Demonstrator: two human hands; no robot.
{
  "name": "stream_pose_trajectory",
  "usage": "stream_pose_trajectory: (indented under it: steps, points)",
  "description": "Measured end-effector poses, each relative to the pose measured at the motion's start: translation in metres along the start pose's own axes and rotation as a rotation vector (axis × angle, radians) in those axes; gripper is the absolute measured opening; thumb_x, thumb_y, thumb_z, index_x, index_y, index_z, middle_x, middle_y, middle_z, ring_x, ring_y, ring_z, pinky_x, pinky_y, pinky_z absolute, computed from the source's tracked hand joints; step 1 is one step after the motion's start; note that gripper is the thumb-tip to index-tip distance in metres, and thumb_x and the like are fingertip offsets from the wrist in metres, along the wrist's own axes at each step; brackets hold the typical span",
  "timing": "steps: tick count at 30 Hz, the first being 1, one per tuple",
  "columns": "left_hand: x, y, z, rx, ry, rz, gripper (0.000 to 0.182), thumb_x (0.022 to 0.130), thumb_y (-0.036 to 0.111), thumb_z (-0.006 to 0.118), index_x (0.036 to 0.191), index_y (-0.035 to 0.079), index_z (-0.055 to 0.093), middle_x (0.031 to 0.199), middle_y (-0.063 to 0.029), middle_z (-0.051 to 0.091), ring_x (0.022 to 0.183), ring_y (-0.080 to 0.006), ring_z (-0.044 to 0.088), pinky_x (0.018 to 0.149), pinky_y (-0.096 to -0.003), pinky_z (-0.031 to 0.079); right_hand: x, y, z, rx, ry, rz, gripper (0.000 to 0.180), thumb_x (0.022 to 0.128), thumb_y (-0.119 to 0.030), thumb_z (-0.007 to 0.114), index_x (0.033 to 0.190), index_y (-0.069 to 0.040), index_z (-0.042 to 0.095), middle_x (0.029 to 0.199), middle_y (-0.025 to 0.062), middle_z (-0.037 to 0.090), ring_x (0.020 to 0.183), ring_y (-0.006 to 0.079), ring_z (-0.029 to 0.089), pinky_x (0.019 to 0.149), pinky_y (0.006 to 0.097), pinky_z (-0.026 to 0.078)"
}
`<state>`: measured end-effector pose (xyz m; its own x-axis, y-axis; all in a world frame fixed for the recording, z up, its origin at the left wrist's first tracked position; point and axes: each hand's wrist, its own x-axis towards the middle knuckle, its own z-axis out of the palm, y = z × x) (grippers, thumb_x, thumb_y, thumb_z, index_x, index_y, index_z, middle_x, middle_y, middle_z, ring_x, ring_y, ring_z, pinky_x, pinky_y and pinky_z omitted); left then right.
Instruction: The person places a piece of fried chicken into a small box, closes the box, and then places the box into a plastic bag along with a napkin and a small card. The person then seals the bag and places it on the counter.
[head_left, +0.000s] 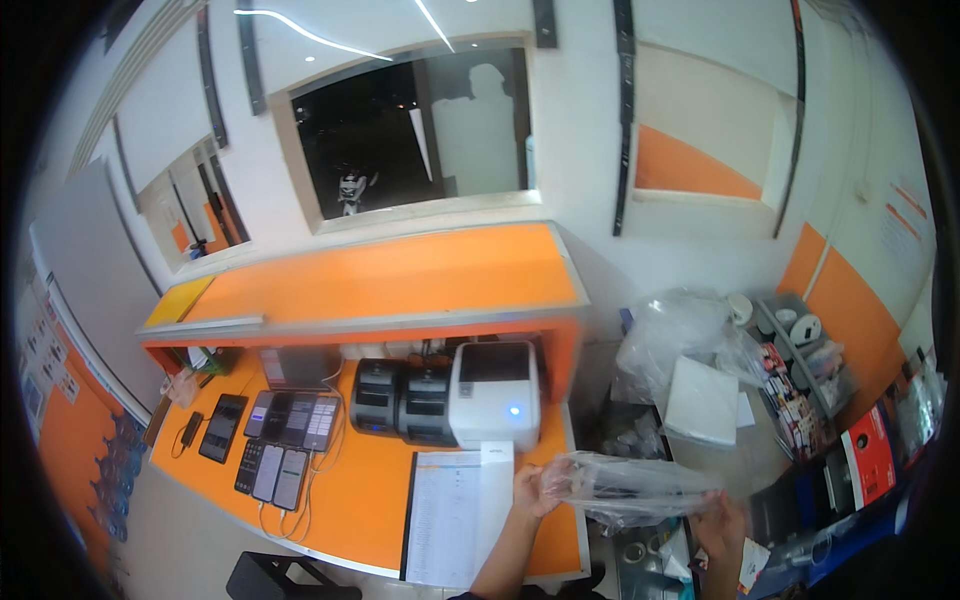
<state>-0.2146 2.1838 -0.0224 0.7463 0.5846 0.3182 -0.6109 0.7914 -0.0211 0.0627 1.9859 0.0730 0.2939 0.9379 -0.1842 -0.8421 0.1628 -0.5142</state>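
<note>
A clear plastic sheet or bag (637, 484) is stretched between my two hands, over the right end of the orange counter (360, 495). My left hand (536, 487) grips its left end, with the plastic bunched at the fingers. At the other end, my right hand (718, 521) holds the plastic; its fingers are somewhat blurred. Just left of my left hand lies a printed sheet in a dark folder (442, 517). A white label printer (495, 397) stands behind it, with a paper strip coming out and a blue light lit.
Two black printers (377, 397) stand beside the white one. Several phones and tablets (289, 476) with cables lie on the counter's left part. A raised orange shelf (375, 266) spans its back. At right are bundled clear plastic (667, 337), a white packet (703, 401) and a grey organizer (806, 330).
</note>
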Motion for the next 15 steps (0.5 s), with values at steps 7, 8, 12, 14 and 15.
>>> stream_pose_trajectory:
  steps: [7,8,12,14,15]
  points:
    - [0.078,-0.052,0.019,1.292,0.527,-0.047,0.022,0.082,0.005,0.066,0.103,0.002,0.063,0.087,-0.0045,0.065,0.079,-0.0137,0.065,0.063,-0.0249,0.051,0.010,-0.046,-0.011,-0.706,0.060,-0.381,0.048,0.078,0.001,0.063,0.122,-0.007,0.046,0.078,0.0047,0.056,0.072,0.0124,0.052,0.061,0.0308,0.043]
    - [0.092,-0.069,0.017,1.215,0.554,0.014,0.017,0.085,0.008,0.063,0.101,0.002,0.063,0.078,-0.0025,0.062,0.068,-0.0121,0.059,0.056,-0.0255,0.047,0.016,-0.047,-0.017,-0.987,0.170,-0.524,0.053,0.077,0.003,0.064,0.124,-0.008,0.043,0.081,0.0060,0.056,0.071,0.0118,0.052,0.061,0.0309,0.042]
    - [0.134,-0.127,-0.001,1.152,0.654,-0.025,0.023,0.093,0.025,0.058,0.084,0.005,0.062,0.059,0.0024,0.048,0.049,-0.0085,0.043,0.043,-0.0264,0.033,0.037,-0.061,-0.042,-1.149,0.668,-0.804,0.063,0.075,0.003,0.068,0.127,-0.012,0.037,0.097,0.0089,0.054,0.084,0.0132,0.055,0.068,0.0294,0.044]
    - [0.148,-0.153,-0.018,1.123,0.681,-0.170,0.031,0.094,0.034,0.058,0.081,0.006,0.061,0.058,0.0023,0.046,0.049,-0.0093,0.043,0.042,-0.0264,0.033,0.034,-0.073,-0.053,-1.066,0.830,-0.724,0.066,0.072,0.000,0.072,0.127,-0.013,0.038,0.117,0.0085,0.046,0.098,0.0177,0.056,0.070,0.0280,0.046]
    - [0.152,-0.164,-0.028,1.105,0.716,-0.248,0.035,0.094,0.039,0.058,0.079,0.007,0.061,0.058,0.0022,0.045,0.049,-0.0097,0.044,0.042,-0.0264,0.033,0.029,-0.078,-0.058,-1.450,0.907,-0.905,0.061,0.072,-0.001,0.071,0.124,-0.013,0.041,0.114,0.0096,0.048,0.098,0.0207,0.057,0.073,0.0306,0.046]
